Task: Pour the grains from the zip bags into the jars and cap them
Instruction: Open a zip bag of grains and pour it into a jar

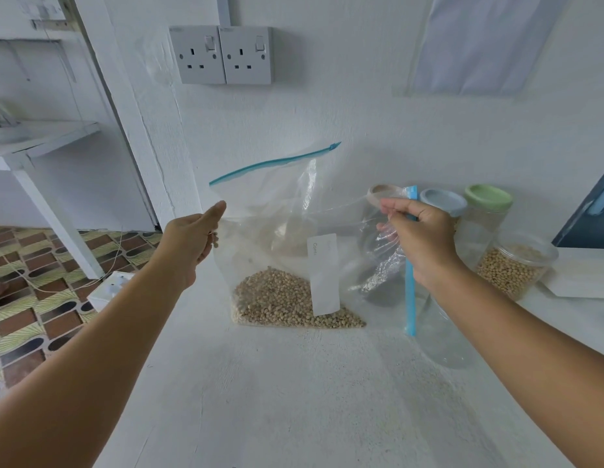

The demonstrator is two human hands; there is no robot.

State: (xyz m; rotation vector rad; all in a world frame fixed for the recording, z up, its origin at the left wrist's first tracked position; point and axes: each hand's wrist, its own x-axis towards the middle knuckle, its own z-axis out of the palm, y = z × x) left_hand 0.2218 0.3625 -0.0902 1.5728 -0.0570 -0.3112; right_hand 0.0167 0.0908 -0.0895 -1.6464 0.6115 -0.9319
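The left hand (192, 241) pinched the side of a clear zip bag (277, 231) that stood on the white table (294, 400). Pale grains (287, 302) sat at its bottom. The right hand (422, 238) gripped a second, nearly empty zip bag (388, 261). Behind were capped jars (489, 204) and an open jar of grains (516, 265). Wall sockets (223, 55) were farthest.

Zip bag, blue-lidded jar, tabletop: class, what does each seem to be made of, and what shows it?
Zip bag: thin clear plastic film, glossy; it creases and the grains show through.
Blue-lidded jar: clear body, probably plastic; matte lid.
Tabletop: white, matte, slightly rough; likely painted, base material unclear.
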